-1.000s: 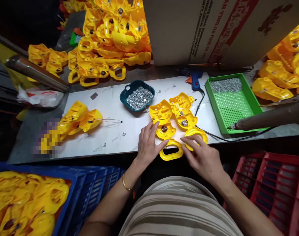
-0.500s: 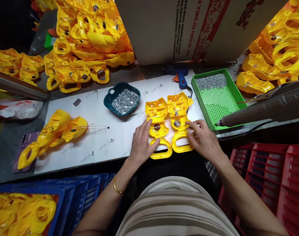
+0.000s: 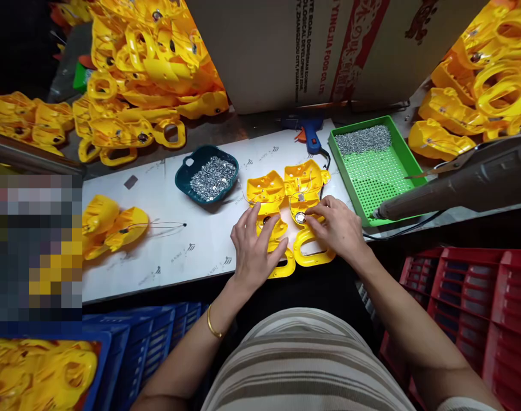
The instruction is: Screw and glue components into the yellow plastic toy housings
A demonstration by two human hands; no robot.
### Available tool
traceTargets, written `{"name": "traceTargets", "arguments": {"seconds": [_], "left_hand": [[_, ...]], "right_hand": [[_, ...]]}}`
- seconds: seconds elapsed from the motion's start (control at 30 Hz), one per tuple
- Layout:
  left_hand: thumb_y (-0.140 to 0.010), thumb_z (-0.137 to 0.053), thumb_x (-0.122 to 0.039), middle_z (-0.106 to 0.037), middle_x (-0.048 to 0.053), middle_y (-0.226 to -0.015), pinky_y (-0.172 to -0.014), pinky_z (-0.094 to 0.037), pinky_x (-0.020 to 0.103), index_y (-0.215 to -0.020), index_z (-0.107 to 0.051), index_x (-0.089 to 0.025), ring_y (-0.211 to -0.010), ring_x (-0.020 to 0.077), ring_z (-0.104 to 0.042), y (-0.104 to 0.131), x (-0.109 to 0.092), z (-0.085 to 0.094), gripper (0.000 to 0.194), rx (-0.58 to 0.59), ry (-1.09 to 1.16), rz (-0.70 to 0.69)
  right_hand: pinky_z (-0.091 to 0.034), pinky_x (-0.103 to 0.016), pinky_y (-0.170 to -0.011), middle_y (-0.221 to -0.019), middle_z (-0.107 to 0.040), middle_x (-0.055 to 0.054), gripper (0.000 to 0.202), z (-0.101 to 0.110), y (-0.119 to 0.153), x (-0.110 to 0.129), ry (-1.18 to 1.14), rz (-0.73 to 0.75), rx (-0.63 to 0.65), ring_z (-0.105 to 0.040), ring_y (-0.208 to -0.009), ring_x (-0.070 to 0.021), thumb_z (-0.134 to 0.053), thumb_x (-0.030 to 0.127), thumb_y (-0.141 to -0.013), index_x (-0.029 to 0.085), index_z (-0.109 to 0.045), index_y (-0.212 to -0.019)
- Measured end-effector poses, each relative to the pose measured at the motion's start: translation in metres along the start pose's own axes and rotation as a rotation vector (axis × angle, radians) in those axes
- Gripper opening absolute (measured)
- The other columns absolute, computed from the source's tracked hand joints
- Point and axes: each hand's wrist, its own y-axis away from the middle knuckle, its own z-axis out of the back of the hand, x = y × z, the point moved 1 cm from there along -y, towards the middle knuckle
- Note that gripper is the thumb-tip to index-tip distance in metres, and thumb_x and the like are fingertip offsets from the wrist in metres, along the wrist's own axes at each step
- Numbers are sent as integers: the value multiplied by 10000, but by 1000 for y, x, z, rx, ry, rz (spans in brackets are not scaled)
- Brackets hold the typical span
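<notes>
Two yellow plastic shell halves lie hollow side up in front of me, each with a ring handle at the near end. My left hand (image 3: 254,251) rests over the left shell half (image 3: 265,185), fingers spread, partly covering its round dark part and handle. At the right shell half (image 3: 305,174), my right hand (image 3: 340,227) pinches the edge of a small round metal speaker (image 3: 300,217) with thumb and forefinger. Thin wires run across both halves. The right half's ring handle (image 3: 301,254) lies just below the right hand.
A dark green tray (image 3: 184,181) of small screws stands left, a green basket (image 3: 408,154) with more screws right. Behind lie a blue glue gun (image 3: 312,140) and a cardboard box (image 3: 260,63). Yellow shells (image 3: 157,68) are heaped at the back. Red crates (image 3: 466,308) stand lower right.
My right hand has moved left and inward from the right shell's edge onto the speaker. My left hand has shifted over the left shell, covering more of it.
</notes>
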Motion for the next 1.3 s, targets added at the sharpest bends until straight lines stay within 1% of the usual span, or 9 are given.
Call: {"name": "traceTargets", "arguments": {"seconds": [0.3, 0.53, 0.63, 0.7, 0.77, 0.9, 1.03, 1.2, 1.3], "left_hand": [[-854, -632, -379, -443, 159, -1429, -1053, -311, 472, -1259, -598, -213, -1310, 326, -372, -3, -1, -6, 439, 35, 12, -22], [-852, -634, -360, -481, 142, -1408, -1047, -318, 488, -1246, -612, -219, -1309, 326, -383, -1, 0, -5, 418, 84, 45, 6], [-828, -666, -354, -515, 136, -1383, -1049, -306, 523, -1167, -668, -233, -1294, 337, -396, -2, -1, 1, 360, 34, 59, 20], [-831, -665, -348, -609, 121, -1256, -1019, -355, 488, -1112, -699, -234, -1191, 301, -486, -5, -2, 6, 306, -20, 160, 83], [-852, -639, -365, -689, 84, -1001, -886, -462, 382, -1128, -696, -209, -936, 215, -593, -13, -5, 10, 322, -16, 400, 224], [-791, -672, -483, -659, 20, -718, -579, -467, 233, -1084, -706, -123, -582, 103, -548, -35, -14, 5, 466, 171, 983, 601], [-689, -757, -471, -634, 3, -653, -503, -401, 194, -829, -732, -116, -522, 68, -486, -49, -16, -1, 382, 199, 1179, 685], [-657, -782, -482, -552, -35, -556, -434, -311, 166, -785, -699, -120, -447, 30, -382, -49, -16, 0, 393, 246, 1310, 722], [-656, -786, -487, -561, -33, -572, -437, -322, 165, -798, -693, -123, -455, 31, -398, -49, -17, 1, 403, 256, 1329, 715]], "right_hand": [[-406, -319, -689, -960, -641, -45, 255, -6, -3, 3, -60, 14, 60, -585, -969, -228, -527, 406, -898, 249, -714, -972], [-433, -330, -760, -870, -630, -36, 146, -12, -8, 0, -268, -42, 16, -591, -882, -210, -603, 338, -828, 224, -689, -861], [-450, -308, -716, -838, -617, -31, 117, -10, -8, 0, -368, -29, -34, -590, -813, -186, -606, 302, -814, 210, -672, -844], [-461, -290, -690, -849, -607, -34, 117, -7, -5, 0, -412, 7, -126, -592, -791, -170, -592, 291, -825, 204, -661, -863], [-476, -289, -706, -867, -598, -47, 127, -3, 1, 2, -397, 89, -240, -597, -806, -167, -566, 281, -850, 195, -653, -883], [-500, -296, -741, -891, -600, -80, 167, -1, 15, 9, -296, 273, -331, -609, -820, -170, -522, 266, -895, 176, -656, -941], [-526, -272, -684, -951, -655, -82, 143, -3, 20, 11, -441, 299, -204, -641, -840, -161, -520, 261, -896, 194, -639, -938], [-562, -265, -598, -946, -706, -72, 290, -10, 13, 5, -984, -22, 63, -683, -731, -155, -601, 371, -843, 172, -646, -1049], [-585, -278, -607, -908, -714, -65, 333, -13, 8, 3, -1121, -76, 143, -675, -725, -157, -663, 419, -791, 176, -700, -1016]]}}
